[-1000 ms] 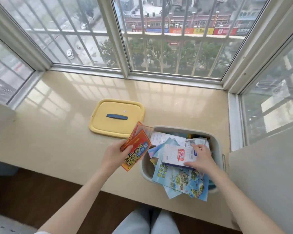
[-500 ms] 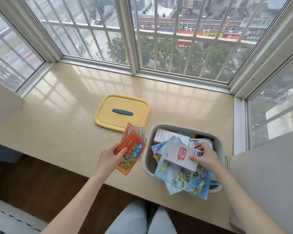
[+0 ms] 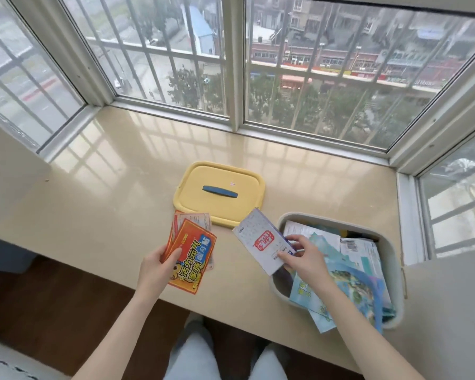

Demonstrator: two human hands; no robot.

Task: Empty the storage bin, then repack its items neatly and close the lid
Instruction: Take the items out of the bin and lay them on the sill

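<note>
On the beige window ledge, near its front edge and toward the right end, sits the grey storage bin, lid off. Bin contents: blue illustrated map sheets draped over its front rim, white papers at the back, a white packet with a barcode toward the right side. Deeper contents not legible.

Yellow lid lies flat on the ledge, well back from the front edge, just left of the bin and apart from it; dark blue handle faces up.

Left hand: closed around a fanned stack of orange-red packets, thumb across the top one, fingers underneath. Stack is held above the ledge's front edge, left of the bin; its far corner overlaps the lid's near edge in this view. Contact with the lid cannot be judged.

Right hand: pinching a white box with a red seal mark by its near right end, thumb on top, fingers below. Box is lifted clear of the bin and tilted, held over the gap between bin and lid, its far corner overlapping the lid's near right corner in view.

Light trousers visible below the ledge's front edge.
</note>
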